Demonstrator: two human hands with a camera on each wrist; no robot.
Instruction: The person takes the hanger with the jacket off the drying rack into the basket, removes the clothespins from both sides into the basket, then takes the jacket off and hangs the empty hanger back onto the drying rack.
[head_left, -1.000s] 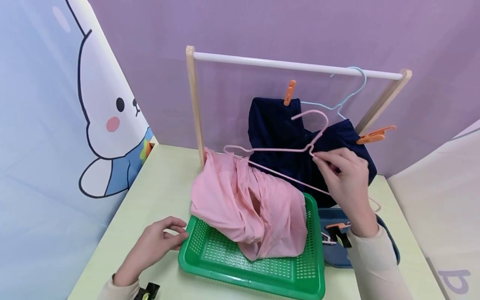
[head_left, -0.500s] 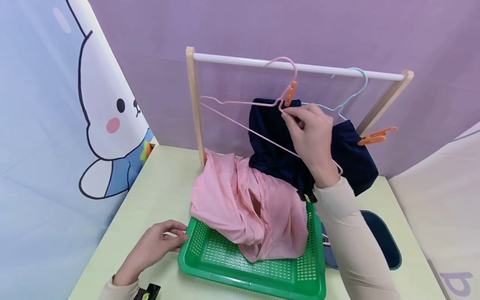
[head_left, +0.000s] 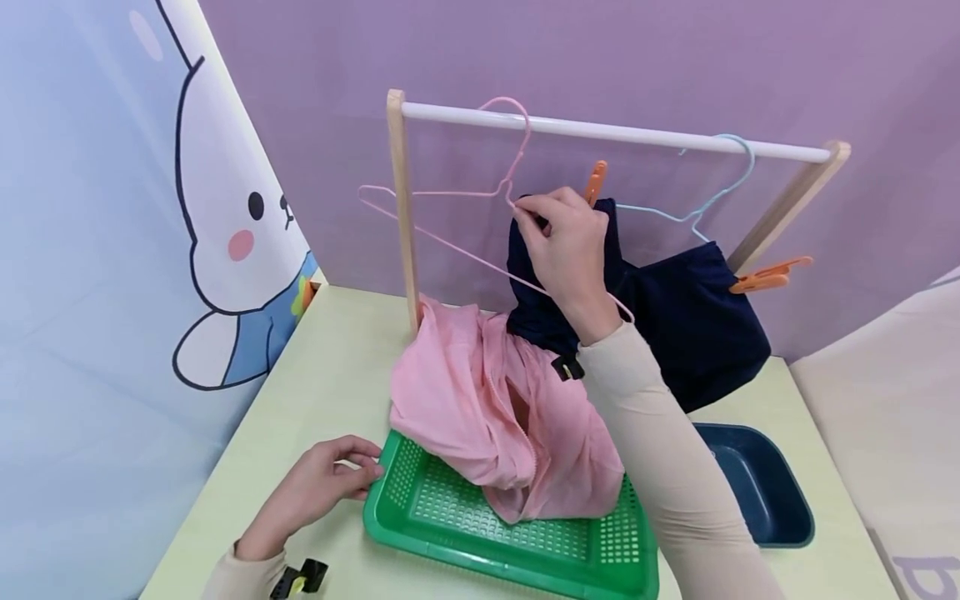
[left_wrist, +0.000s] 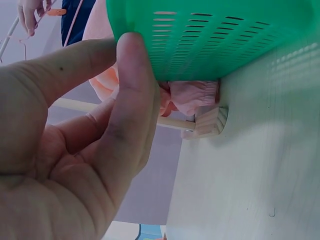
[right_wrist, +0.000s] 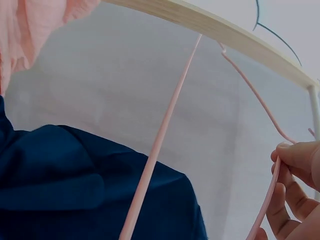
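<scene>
In the head view my right hand (head_left: pixel 564 242) pinches a pink wire hanger (head_left: pixel 461 193) just below its neck, with thumb and fingertips. The hanger's hook arches over the white rail (head_left: pixel 615 132); whether it rests on the rail, I cannot tell. One hanger end passes the left wooden post. At lower left, my left hand (head_left: pixel 322 487) grips the rim of a green basket (head_left: pixel 480 575), thumb and finger on either side of it in the left wrist view. A crumpled pink zip-up garment (head_left: pixel 457 400) lies in the basket, spilling over its back edge.
A navy garment (head_left: pixel 690 333) hangs from a light blue hanger (head_left: pixel 705 208), with an orange clothespin (head_left: pixel 596 183) and another orange clothespin (head_left: pixel 768 277) on it. A dark blue bin (head_left: pixel 765 492) stands right of the basket, partly behind my right sleeve.
My right hand has carried the pink hanger up and to the left, from in front of the navy garment to the rail, where its hook now arches over. My left hand has stayed at the basket.
</scene>
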